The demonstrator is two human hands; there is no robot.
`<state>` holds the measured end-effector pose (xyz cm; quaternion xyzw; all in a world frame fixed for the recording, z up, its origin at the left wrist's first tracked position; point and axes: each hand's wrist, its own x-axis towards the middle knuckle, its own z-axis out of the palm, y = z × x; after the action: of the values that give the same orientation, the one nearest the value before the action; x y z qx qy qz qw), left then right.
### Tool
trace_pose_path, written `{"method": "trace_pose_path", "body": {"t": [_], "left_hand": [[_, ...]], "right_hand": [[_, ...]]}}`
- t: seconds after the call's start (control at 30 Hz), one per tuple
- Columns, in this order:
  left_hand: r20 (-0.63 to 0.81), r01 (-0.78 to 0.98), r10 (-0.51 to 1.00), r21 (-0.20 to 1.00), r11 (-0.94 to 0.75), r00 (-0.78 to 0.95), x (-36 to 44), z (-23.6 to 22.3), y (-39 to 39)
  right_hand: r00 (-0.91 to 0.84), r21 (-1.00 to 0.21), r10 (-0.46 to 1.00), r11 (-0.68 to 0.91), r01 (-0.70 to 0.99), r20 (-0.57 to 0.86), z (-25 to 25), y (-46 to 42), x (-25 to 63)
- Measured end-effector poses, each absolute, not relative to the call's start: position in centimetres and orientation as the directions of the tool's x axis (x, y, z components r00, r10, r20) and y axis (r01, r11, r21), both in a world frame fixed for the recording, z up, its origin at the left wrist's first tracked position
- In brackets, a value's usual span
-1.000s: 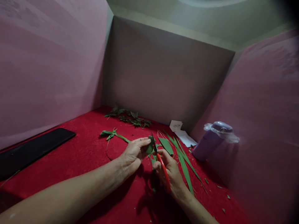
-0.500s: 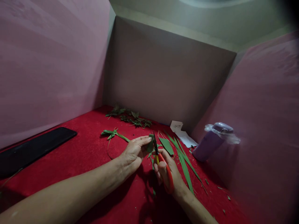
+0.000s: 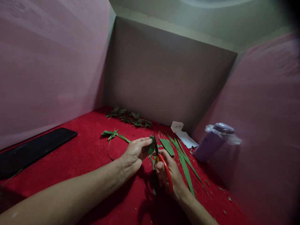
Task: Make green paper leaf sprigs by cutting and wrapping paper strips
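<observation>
Red cloth [image 3: 82,147] under everything, and closest in, the right hand [image 3: 175,176] has its fingers curled around the orange-handled scissors [image 3: 167,172], thumb at the grip. Blades point up and away, which I'd guess lets them meet the leaf's edge without the wrist blocking anything. They look barely apart, but can't swear to it.

Left hand [image 3: 132,156] is in a narrow pinch, thumb and fingertips on a green leaf piece [image 3: 151,148]. It's held up off the cloth right by the blades, probably so the edge stays steady and free on the scissors side. Can't tell if metal's actually touching it.

Just past the right hand there's a wider cut leaf [image 3: 166,147] and some long leaf strips [image 3: 185,172], likely kept there for easy reach. A knotted leaf figure [image 3: 112,135] lies beyond the left hand, with a black slab [image 3: 37,151] well off to its left. Further right of the hands: purple bottle [image 3: 208,147], then white papers [image 3: 187,139]. Leafy sprigs [image 3: 136,120] sit farthest, near the back wall [image 3: 168,72], seemingly out of the way.
</observation>
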<state>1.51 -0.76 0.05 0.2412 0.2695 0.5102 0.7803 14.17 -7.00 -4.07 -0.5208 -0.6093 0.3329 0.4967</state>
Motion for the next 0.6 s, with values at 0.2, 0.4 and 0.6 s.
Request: {"method": "trace_pose_path", "body": {"t": [0.2,0.4,0.6], "left_hand": [[-0.176,-0.67,0.928,0.649,0.36,0.328,1.48,0.0,-0.93],[-0.155,-0.673,0.927,0.648,0.356,0.341,1.65,-0.33,-0.78],[-0.145,-0.675,0.925,0.645,0.358,0.351,1.66,-0.52,-0.67]], "right_hand": [[0.083,-0.941,0.961,0.24,0.238,0.265,-4.67,-6.77,14.08],[0.107,-0.944,0.959,0.231,0.237,0.262,-4.89,-6.71,13.91],[0.104,-0.938,0.959,0.229,0.26,0.263,-4.5,-6.83,13.72]]}}
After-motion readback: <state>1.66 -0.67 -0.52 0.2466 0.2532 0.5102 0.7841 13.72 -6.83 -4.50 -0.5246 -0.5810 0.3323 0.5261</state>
